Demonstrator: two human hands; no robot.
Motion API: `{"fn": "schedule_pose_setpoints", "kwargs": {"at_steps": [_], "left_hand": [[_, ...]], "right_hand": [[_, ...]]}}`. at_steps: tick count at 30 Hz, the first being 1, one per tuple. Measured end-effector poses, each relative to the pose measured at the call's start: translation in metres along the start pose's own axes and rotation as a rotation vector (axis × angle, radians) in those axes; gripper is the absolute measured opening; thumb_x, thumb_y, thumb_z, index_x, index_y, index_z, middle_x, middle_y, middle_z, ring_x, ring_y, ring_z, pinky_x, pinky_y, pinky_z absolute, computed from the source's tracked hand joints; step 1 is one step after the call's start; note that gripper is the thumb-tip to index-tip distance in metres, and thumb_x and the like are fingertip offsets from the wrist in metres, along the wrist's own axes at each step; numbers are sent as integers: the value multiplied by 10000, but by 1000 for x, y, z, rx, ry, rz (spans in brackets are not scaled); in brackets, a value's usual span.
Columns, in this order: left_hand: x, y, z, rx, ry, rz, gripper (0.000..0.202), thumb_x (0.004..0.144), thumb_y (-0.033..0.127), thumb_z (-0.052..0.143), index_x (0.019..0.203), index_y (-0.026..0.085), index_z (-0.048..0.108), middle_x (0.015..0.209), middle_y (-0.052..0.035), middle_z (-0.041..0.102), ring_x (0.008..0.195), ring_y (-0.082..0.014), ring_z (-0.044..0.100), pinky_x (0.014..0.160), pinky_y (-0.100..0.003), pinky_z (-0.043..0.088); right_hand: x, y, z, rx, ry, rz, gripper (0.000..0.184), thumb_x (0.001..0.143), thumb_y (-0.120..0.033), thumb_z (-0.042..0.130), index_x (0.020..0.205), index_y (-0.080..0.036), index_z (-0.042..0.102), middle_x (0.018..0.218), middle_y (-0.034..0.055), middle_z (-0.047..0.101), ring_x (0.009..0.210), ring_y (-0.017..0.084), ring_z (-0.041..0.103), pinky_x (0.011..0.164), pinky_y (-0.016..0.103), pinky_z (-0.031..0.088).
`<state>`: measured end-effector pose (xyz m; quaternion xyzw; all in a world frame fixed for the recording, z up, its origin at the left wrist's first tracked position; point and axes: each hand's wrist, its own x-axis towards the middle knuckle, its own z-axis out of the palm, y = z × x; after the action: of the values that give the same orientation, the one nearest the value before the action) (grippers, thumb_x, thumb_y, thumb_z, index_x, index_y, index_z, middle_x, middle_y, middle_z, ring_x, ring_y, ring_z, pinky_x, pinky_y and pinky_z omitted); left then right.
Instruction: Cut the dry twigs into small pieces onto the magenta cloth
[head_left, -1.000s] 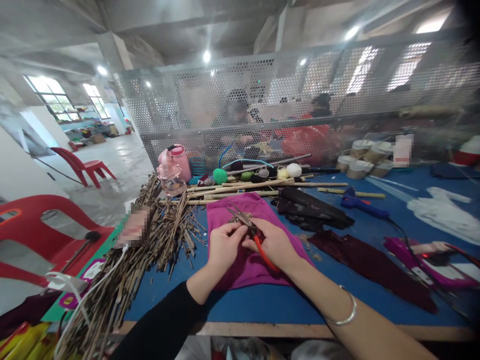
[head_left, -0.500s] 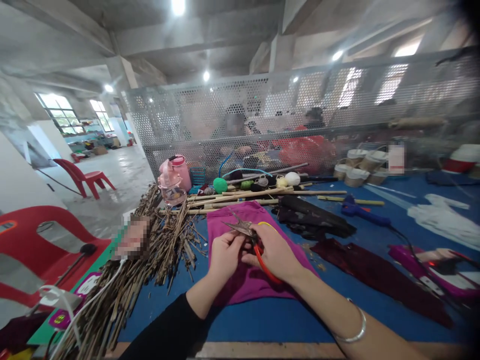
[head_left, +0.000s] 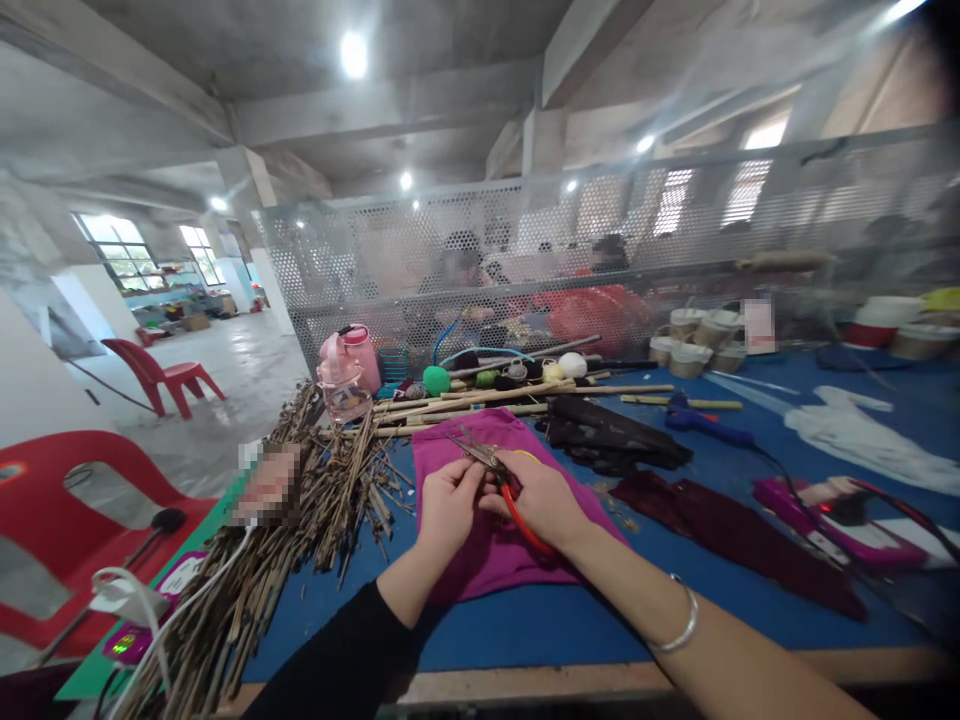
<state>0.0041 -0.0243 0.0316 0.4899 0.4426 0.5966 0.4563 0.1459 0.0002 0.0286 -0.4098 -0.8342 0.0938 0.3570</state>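
My right hand [head_left: 546, 500] grips red-handled scissors [head_left: 516, 510] whose blades point up and left. My left hand [head_left: 447, 503] is closed in a pinch on a small dark piece I cannot make out, held right at the blades. Both hands hover over a magenta cloth [head_left: 487, 545] spread on the blue table [head_left: 525, 625]. A silver bangle [head_left: 679, 630] circles my right wrist, and my left arm wears a black sleeve.
A heap of dry sticks [head_left: 300, 530] lies to the left. Long bamboo rods [head_left: 487, 398], yarn balls, a pink jug [head_left: 352, 362], dark fabric pieces [head_left: 720, 520], a blue glue gun [head_left: 701, 420] and white tubs [head_left: 697, 345] fill the table. Other people sit behind a perforated screen. Red chairs stand left.
The camera has tilted upward, showing more ceiling. My hands stay together over the magenta cloth, the scissors still at the pinched piece.
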Motion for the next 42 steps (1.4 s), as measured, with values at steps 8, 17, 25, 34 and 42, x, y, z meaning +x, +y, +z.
{"fn": "schedule_pose_setpoints", "kwargs": {"at_steps": [8, 17, 25, 34, 42], "left_hand": [[4, 1, -1, -47, -21, 1, 271, 696, 320, 613, 858, 119, 691, 714, -49, 678, 588, -122, 586, 534, -203, 463], [8, -6, -2, -57, 37, -41, 222, 638, 261, 656, 798, 115, 704, 654, -47, 676, 570, -114, 590, 518, -187, 450], [5, -4, 0, -40, 33, -11, 226, 647, 267, 653, 789, 98, 701, 666, -61, 681, 577, -127, 589, 527, -196, 445], [4, -2, 1, -49, 60, -16, 239, 638, 309, 666, 756, 104, 703, 622, -47, 668, 545, -124, 576, 495, -193, 429], [7, -5, -1, -48, 71, -25, 210, 667, 281, 625, 769, 113, 699, 629, -42, 666, 526, -101, 562, 497, -179, 431]], "right_hand": [[0, 0, 1, -9, -13, 19, 376, 746, -448, 586, 1052, -232, 548, 933, 46, 648, 843, 198, 608, 713, 286, 450], [1, -2, 6, -141, 68, -43, 506, 673, -533, 621, 996, -152, 535, 882, 104, 572, 825, 244, 527, 731, 367, 420], [-1, -1, 9, -114, 84, -44, 496, 717, -525, 583, 1049, -161, 525, 869, 102, 570, 804, 237, 533, 715, 355, 434], [-3, 0, 8, -4, 55, 7, 447, 741, -499, 576, 1086, -220, 536, 914, 68, 628, 856, 215, 579, 738, 310, 449], [-2, 0, 7, -99, 21, 6, 437, 736, -516, 563, 1039, -202, 538, 910, 78, 616, 842, 222, 575, 710, 309, 440]]}}
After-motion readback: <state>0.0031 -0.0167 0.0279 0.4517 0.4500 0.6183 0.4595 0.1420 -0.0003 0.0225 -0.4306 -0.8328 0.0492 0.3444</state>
